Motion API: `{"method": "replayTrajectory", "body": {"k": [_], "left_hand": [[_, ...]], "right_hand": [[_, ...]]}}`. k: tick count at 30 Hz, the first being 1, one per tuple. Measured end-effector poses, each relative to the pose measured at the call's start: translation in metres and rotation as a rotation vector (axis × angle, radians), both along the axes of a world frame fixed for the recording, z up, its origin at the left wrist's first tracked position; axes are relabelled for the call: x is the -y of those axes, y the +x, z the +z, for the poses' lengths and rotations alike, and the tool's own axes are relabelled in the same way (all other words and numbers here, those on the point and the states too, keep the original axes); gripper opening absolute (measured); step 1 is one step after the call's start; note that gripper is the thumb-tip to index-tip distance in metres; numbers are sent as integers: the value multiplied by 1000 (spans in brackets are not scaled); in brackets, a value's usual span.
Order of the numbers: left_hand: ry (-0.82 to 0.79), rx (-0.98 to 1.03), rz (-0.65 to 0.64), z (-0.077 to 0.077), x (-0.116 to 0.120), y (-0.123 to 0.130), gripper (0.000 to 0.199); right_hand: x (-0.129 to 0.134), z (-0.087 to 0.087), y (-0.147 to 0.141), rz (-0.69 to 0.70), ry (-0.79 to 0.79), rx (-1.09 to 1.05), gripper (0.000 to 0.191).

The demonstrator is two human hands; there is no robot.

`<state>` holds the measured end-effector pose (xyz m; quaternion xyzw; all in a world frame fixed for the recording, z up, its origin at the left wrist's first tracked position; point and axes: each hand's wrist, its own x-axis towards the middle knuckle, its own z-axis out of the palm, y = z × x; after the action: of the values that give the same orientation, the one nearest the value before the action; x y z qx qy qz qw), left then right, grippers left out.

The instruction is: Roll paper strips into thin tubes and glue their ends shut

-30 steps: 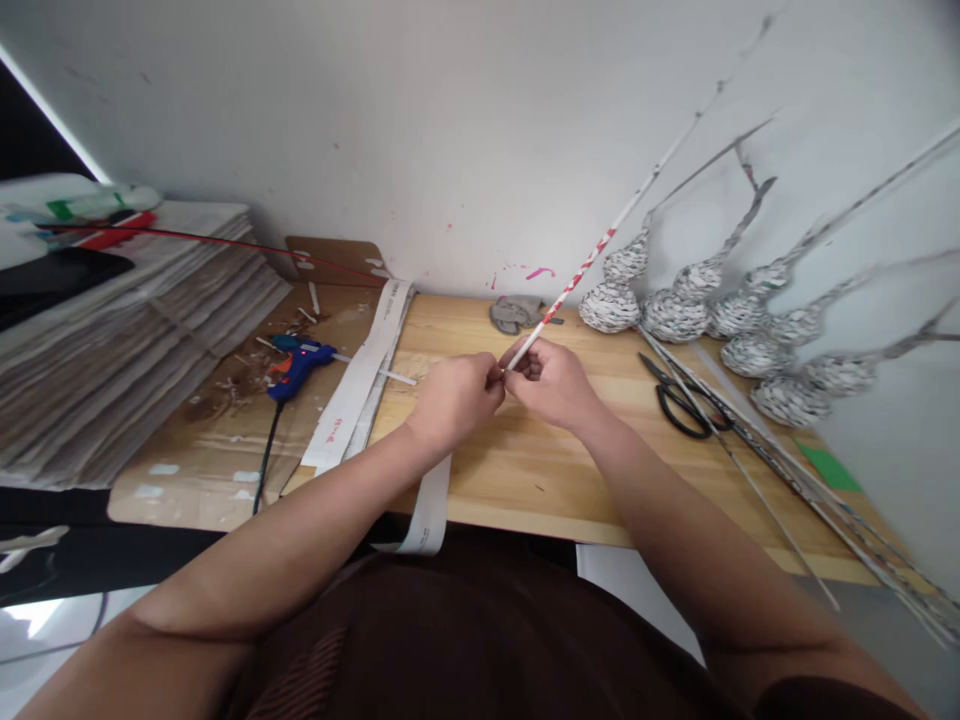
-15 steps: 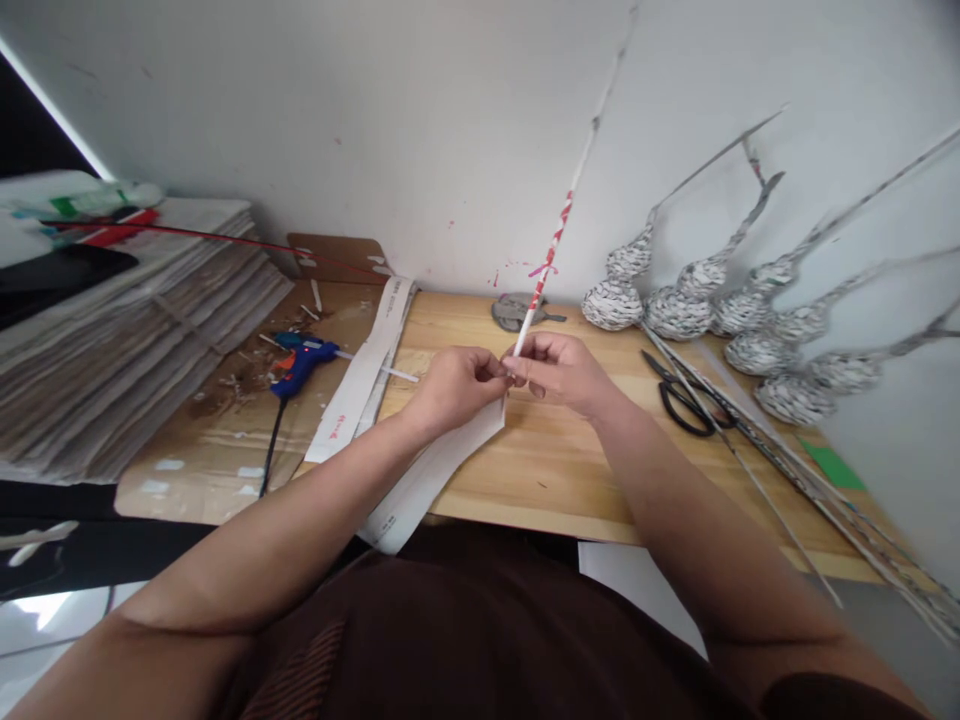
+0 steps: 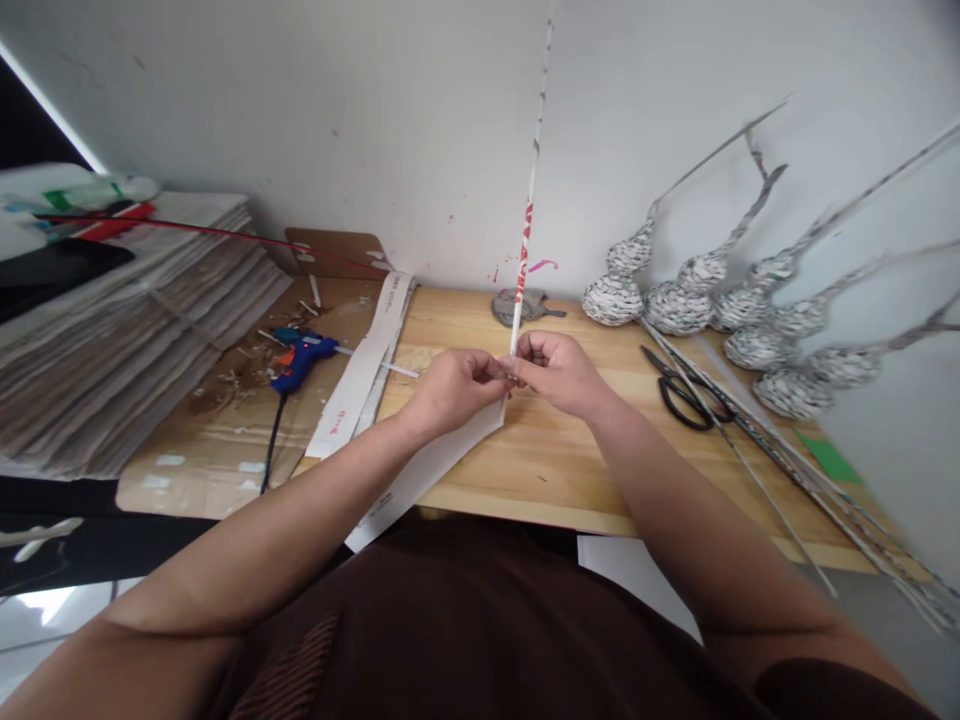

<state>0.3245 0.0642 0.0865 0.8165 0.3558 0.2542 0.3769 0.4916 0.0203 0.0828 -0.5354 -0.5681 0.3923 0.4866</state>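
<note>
**Above a wooden table [image 3: 555, 480], paper strip [image 3: 465, 440] meets slim tube [image 3: 523, 250]**

A person's left hand [image 3: 454, 390] pinches the strip while the right hand [image 3: 566, 375] grips the foot of the red-marked tube, upright before a wall [image 3: 420, 120]. The step appears to be rolling or fitting strip against tube; the next move would call for a snug edge and steady, even tension.

Seemingly a craft workshop: glue gun [image 3: 304, 362], scissors [image 3: 686, 400], woven gourd shapes [image 3: 679, 305]
</note>
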Motion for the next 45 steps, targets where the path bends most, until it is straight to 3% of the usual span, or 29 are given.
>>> {"method": "replayTrajectory", "body": {"k": [3,7,12,16,20,27,37,42,45], "left_hand": [[-128,47,-74,1,-1,-2,24],[-283,135,-174,4,-1,-4,24],[-394,156,-185,5,0,-7,23],[-598,191,-235,3,2,-7,26],[-709,219,-181,1,1,-7,30],[-718,240,-89,-8,0,-8,27],[-698,247,-53,-7,-1,-11,25],[-698,380,90,3,-6,-14,30],[-725,472,176,6,-8,-14,32]], "right_hand": [[1,1,1,50,-36,-109,35],[2,4,6,247,-138,-261,32],[1,0,12,388,-193,-324,25],[-1,-4,12,376,-198,-319,23],[-1,-4,11,349,-206,-274,23],[-2,-5,7,299,-234,-256,25],[-3,-8,-3,166,-182,-249,32],[-1,-7,-7,150,-193,-201,33],[3,-6,-16,59,-89,-79,27]]}}
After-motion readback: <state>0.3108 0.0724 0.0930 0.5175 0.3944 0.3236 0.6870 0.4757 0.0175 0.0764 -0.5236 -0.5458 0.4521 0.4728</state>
